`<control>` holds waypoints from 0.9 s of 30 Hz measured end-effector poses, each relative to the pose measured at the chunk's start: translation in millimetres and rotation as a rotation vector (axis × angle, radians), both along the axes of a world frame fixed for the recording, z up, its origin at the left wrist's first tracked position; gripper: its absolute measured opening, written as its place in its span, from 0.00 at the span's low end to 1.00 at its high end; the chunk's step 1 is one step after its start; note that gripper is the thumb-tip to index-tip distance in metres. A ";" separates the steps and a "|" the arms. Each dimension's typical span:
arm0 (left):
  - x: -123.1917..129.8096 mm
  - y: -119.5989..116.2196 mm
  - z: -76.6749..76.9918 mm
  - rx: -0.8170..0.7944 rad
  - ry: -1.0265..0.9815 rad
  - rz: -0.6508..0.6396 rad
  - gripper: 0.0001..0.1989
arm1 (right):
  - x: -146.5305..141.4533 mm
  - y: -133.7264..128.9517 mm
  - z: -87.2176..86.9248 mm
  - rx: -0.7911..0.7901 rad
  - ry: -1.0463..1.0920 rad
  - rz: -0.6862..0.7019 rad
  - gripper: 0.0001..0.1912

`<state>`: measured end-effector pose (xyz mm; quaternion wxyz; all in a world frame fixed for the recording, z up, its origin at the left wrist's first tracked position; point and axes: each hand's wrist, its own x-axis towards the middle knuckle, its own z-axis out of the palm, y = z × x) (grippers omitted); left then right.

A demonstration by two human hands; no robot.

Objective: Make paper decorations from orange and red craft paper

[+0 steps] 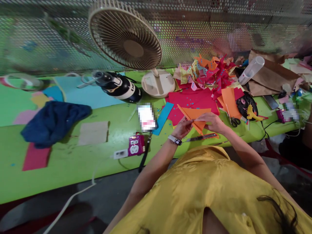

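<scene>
- Head view: near the middle of the frame, right of centre, the left hand (pixel 184 127) pinches the lower left edge of a folded orange paper (pixel 200 114) between thumb and fingers.
- The right hand (pixel 214 123) comes in from the right, its fingers reaching across the paper and touching it; whether they pinch it, I cannot tell.
- Containers: a black bottle (pixel 119 86) leans toward the upper left of the frame; its contents are hidden.
- At upper right, a clear plastic container (pixel 252 70) tilts against brown paper (pixel 273 76); I cannot tell whether anything is inside.
- Right of centre, a black dish (pixel 240 104) has a yellow tool (pixel 252 113) at its right edge, overlapping it.
- The orange paper is held above the green table (pixel 97 165), in front of red sheets (pixel 192 97). It is roughly triangular, one tip pointing to the bottom of the frame, another to the right.
- Its long axis follows a narrow folded flap, slanting from upper left to lower right.
- A cutter (pixel 204 137) lies just below the paper in the frame; scissors (pixel 234 122) lie right of the right hand.
</scene>
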<state>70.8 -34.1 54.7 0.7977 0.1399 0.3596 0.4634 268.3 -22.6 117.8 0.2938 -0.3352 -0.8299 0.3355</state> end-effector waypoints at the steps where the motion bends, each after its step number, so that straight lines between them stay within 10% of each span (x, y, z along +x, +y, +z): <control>1: -0.4 -0.2 1.4 0.018 0.003 -0.008 0.23 | 1.4 -1.2 -1.2 0.043 -0.045 0.032 0.13; 8: 1.9 -2.8 17.8 0.162 -0.003 -0.084 0.34 | 6.6 -6.1 -7.1 0.179 -0.270 0.131 0.28; 27: 11.7 -3.1 47.3 0.232 0.106 0.047 0.30 | 0.5 -23.0 -5.6 0.332 -0.416 0.190 0.19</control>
